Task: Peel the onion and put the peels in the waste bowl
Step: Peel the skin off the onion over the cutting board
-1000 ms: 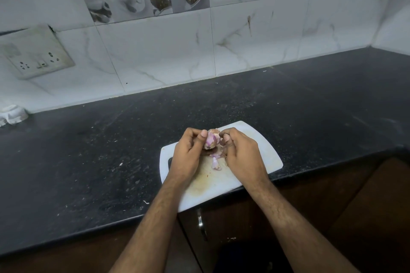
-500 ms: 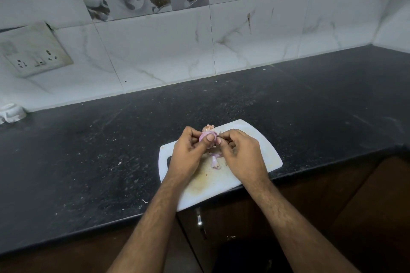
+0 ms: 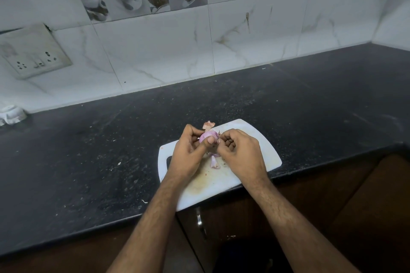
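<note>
A small purple onion (image 3: 208, 135) is held just above the white cutting board (image 3: 261, 139). My left hand (image 3: 188, 153) grips it with the thumb pressed on its near side. My right hand (image 3: 239, 155) pinches the skin at the onion's right side. A loose flap of peel (image 3: 208, 125) sticks up behind the onion. A pale peel scrap (image 3: 214, 162) lies on the board under my hands. No waste bowl is in view.
The board sits at the front edge of a black speckled counter (image 3: 88, 162). A white crumpled object (image 3: 12, 114) lies at the far left by the tiled wall. A socket plate (image 3: 33, 51) is on the wall. Wooden cabinets (image 3: 332, 206) stand below.
Both hands have turned the onion, so more bare purple surface shows, and a flap of peel now stands up behind it. The hands stay over the board.
</note>
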